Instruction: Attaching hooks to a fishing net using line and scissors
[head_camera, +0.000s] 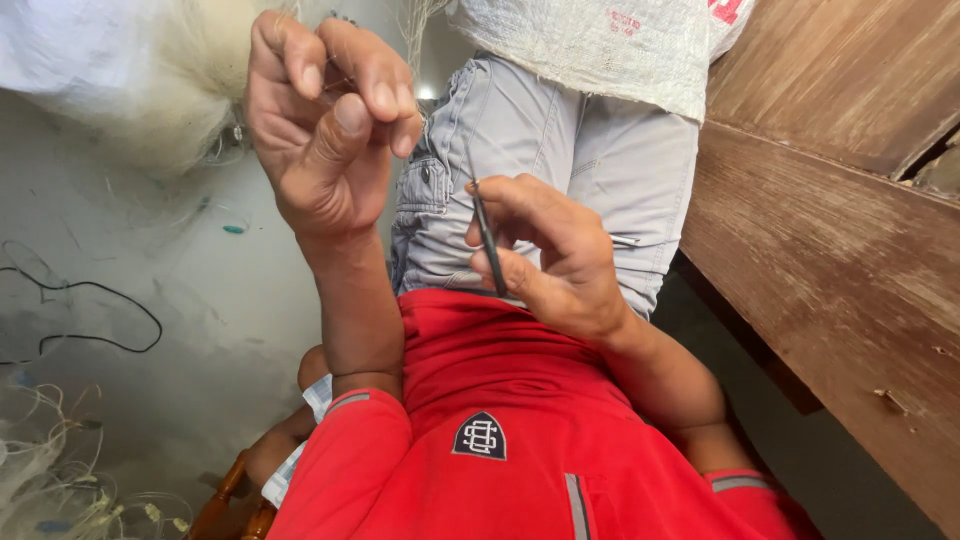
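My left hand (325, 115) is raised at the upper left, fingers pinched together on thin strands of a pale fishing net (190, 80) that hangs in a bundle behind it. My right hand (555, 250) sits lower, over my lap, gripping a thin dark netting needle (488, 240) between thumb and fingers, its tip pointing up. The two hands are apart. Fine line between them is too thin to make out.
My grey shorts (560, 150) and red shirt (500, 430) fill the middle. A white woven sack (600, 45) lies over my knees. A brown wooden wall (840, 230) stands at the right. Black cable (100, 310) and loose net (50, 470) lie on the concrete floor at left.
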